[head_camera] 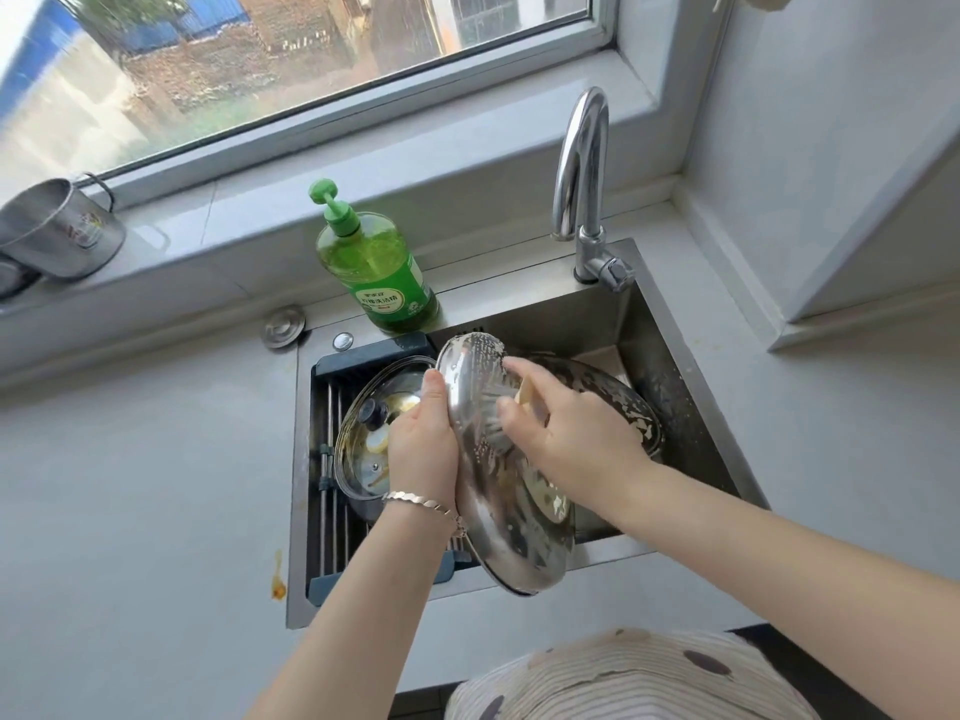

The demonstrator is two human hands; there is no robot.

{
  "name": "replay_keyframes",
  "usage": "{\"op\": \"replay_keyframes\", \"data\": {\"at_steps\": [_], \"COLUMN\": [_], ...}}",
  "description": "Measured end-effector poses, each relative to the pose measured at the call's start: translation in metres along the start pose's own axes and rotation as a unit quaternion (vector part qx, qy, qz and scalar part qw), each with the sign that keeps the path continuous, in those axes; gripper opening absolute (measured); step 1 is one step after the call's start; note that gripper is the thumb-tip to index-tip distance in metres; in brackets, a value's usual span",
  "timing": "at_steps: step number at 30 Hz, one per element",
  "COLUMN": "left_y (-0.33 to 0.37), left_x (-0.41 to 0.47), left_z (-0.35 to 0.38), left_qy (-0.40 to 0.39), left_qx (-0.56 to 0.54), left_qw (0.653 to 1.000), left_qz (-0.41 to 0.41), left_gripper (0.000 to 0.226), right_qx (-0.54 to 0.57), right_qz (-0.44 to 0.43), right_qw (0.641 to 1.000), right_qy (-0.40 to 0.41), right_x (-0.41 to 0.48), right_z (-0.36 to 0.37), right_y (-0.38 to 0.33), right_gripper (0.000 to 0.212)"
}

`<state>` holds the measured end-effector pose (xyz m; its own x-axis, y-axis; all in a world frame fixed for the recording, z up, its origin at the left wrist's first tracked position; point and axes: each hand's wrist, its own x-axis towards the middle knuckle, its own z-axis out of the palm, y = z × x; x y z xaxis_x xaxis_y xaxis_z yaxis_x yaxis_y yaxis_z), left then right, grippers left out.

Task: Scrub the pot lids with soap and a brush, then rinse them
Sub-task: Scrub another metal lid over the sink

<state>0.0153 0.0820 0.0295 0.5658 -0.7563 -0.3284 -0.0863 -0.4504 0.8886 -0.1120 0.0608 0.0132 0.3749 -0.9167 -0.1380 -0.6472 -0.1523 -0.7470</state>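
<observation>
Steel lid [493,491] looks mid-scrub, tilted over the sink [680,366]: left hand [423,439] grips its rim, right hand [566,433] holds the brush [496,413] on it. Rinsing's left, and the glass lid [363,444] at left looks dirty.

the left hand [423,439] shows only its thumb and back; its fingers are hidden behind the round stainless steel pot lid [498,480] it grips by the rim. the right hand [566,433] covers nearly all of the pale-handled brush [525,393] it holds, and the bristles against that lid are a blur. the round glass lid with a black knob [363,459] lies partly behind the left hand and wrist. the dark round foam-flecked piece of cookware [623,402], pan or lid i cannot tell, is half hidden by the right hand. the steel mug [57,231] is cut by the left edge.
</observation>
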Motion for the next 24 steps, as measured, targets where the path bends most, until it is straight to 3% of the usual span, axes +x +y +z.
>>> {"op": "replay_keyframes", "data": {"at_steps": [2,4,7,11,14,17,19,22,24], "left_y": [-0.001,-0.003,-0.007,-0.008,-0.007,-0.011,-0.013,-0.008,-0.003], "left_x": [0.005,0.01,0.016,0.017,0.019,0.027,0.03,0.019,0.012], "left_z": [-0.003,-0.004,-0.001,0.001,0.005,0.004,0.005,0.009,0.014], "left_qy": [0.014,0.018,0.018,0.019,0.014,0.018,0.022,0.012,0.001], "left_qx": [-0.007,-0.013,-0.014,-0.02,-0.021,-0.027,-0.022,0.007,-0.006], "left_qw": [0.999,0.998,0.997,0.995,0.994,0.991,0.989,0.994,0.996], "left_qz": [-0.042,-0.061,-0.072,-0.091,-0.103,-0.133,-0.144,-0.109,-0.092], "left_gripper": [0.047,0.046,0.047,0.046,0.045,0.05,0.052,0.049,0.048], "right_qx": [-0.032,-0.013,-0.002,0.001,-0.009,-0.09,-0.129,-0.158,-0.145], "right_qz": [-0.044,-0.019,0.017,-0.038,-0.089,-0.192,-0.233,-0.234,-0.168], "right_qw": [0.995,0.987,0.983,0.989,0.994,0.977,0.964,0.958,0.973], "right_qy": [-0.078,-0.158,-0.182,-0.144,-0.064,0.026,0.017,0.054,0.061], "right_x": [-0.018,-0.019,-0.011,-0.011,-0.015,-0.033,-0.046,-0.032,-0.009], "right_z": [0.004,-0.002,-0.012,-0.011,-0.005,0.003,0.005,-0.004,-0.016], "right_y": [-0.01,-0.007,0.005,0.012,0.018,0.023,0.022,0.015,0.003], "right_gripper": [0.061,0.069,0.074,0.071,0.054,0.044,0.047,0.048,0.047]}}
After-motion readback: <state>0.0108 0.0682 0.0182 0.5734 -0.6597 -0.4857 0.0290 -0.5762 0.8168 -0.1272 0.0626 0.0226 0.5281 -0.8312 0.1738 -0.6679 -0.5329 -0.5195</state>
